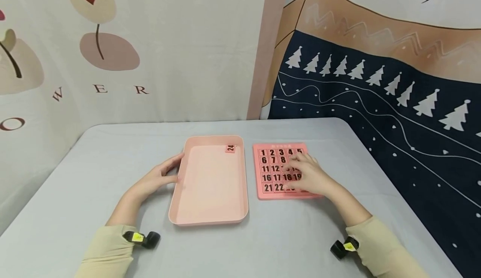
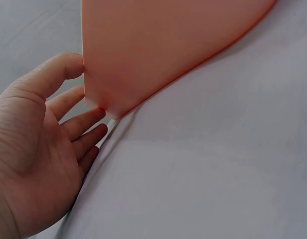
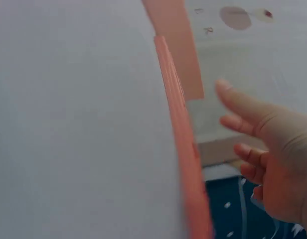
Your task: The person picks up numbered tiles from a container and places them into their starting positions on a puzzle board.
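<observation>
A shallow pale pink tray [image 1: 210,186] lies on the table, with a single tile [image 1: 230,148] marked 24 near its upper right corner. My left hand [image 1: 155,180] touches the tray's left side; the left wrist view shows its fingertips [image 2: 96,115] against the tray wall [image 2: 143,45], not wrapped round it. To the right lies a pink number board [image 1: 267,172] holding rows of numbered tiles. Over the board's right part is my right hand [image 1: 310,173], fingers spread and slightly bent, hiding several tiles. In the right wrist view that hand [image 3: 278,154] appears above the board's edge [image 3: 181,134], holding nothing.
A pale cloth covers the table [image 1: 297,236]. Behind it hangs a light curtain [image 1: 195,61] with flower prints, and a dark blue cloth [image 1: 338,90] with white trees hangs at the right. A strap with a small black camera [image 1: 150,239] sits on each sleeve.
</observation>
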`<state>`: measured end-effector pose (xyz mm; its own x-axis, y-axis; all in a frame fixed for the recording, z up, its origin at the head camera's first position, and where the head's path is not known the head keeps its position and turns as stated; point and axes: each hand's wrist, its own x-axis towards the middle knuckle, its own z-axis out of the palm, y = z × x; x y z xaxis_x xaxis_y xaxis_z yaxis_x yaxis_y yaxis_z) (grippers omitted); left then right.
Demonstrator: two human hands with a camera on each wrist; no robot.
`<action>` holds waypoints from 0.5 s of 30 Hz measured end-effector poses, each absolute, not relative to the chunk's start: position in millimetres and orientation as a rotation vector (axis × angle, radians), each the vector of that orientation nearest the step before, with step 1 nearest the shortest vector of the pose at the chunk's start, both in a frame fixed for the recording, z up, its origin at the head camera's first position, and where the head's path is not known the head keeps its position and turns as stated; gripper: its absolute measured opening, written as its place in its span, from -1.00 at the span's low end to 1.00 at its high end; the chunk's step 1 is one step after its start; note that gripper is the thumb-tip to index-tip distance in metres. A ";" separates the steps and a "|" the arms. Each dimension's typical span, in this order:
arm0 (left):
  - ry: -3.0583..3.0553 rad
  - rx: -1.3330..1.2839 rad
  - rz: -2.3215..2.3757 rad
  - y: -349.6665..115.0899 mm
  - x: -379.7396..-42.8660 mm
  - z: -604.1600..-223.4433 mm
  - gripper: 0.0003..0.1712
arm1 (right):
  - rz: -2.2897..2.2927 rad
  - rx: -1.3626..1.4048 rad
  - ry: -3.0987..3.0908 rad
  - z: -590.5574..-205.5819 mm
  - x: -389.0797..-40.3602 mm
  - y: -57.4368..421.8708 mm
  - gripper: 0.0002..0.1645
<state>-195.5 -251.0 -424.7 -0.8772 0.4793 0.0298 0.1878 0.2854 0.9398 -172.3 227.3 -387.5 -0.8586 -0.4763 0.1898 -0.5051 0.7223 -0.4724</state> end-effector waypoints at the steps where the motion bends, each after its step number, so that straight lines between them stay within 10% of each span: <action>1: 2.297 0.608 1.626 -251.4 -195.7 -424.9 -0.16 | 0.807 0.833 -2.851 -382.7 -175.1 221.7 -0.48; 15: 2.295 0.619 1.639 -251.2 -195.5 -425.0 -0.16 | 0.869 0.879 -2.790 -361.4 -246.1 123.3 -0.50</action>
<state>-195.5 -251.2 -425.0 -0.8774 0.4781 0.0398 0.1929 0.2757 0.9417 -246.1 123.3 -361.4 -0.8305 -0.5000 0.2458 -0.5511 0.6725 -0.4940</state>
